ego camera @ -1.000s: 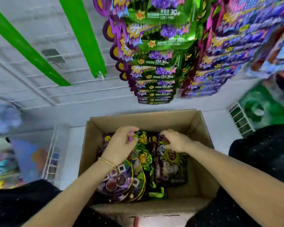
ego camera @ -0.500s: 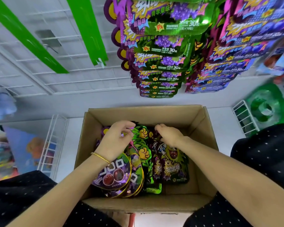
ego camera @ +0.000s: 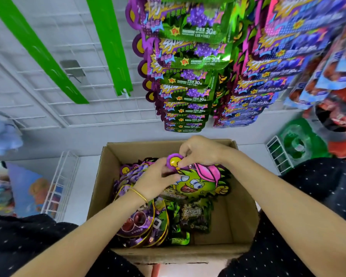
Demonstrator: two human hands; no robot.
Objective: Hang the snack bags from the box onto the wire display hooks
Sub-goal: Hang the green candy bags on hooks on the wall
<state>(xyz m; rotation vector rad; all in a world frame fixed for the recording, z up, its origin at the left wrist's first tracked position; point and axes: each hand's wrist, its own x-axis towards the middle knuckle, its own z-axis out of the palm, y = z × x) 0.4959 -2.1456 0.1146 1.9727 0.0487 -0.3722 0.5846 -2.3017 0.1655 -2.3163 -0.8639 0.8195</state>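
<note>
Both hands are working over the cardboard box [ego camera: 242,206]; the right hand [ego camera: 200,151] is pinching the round purple tab [ego camera: 174,160] of a green-faced snack bag [ego camera: 200,182]; the left hand [ego camera: 156,181] is gripping the same bag just beside that tab; the bag is being held over the other bags [ego camera: 140,218] packed in the box; rows of hung bags [ego camera: 186,76] are dangling on the wire rack [ego camera: 68,47] beyond.

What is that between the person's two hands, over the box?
In the head view, the purple round tab of a green snack bag sits between the left hand and right hand; both pinch it.
</note>
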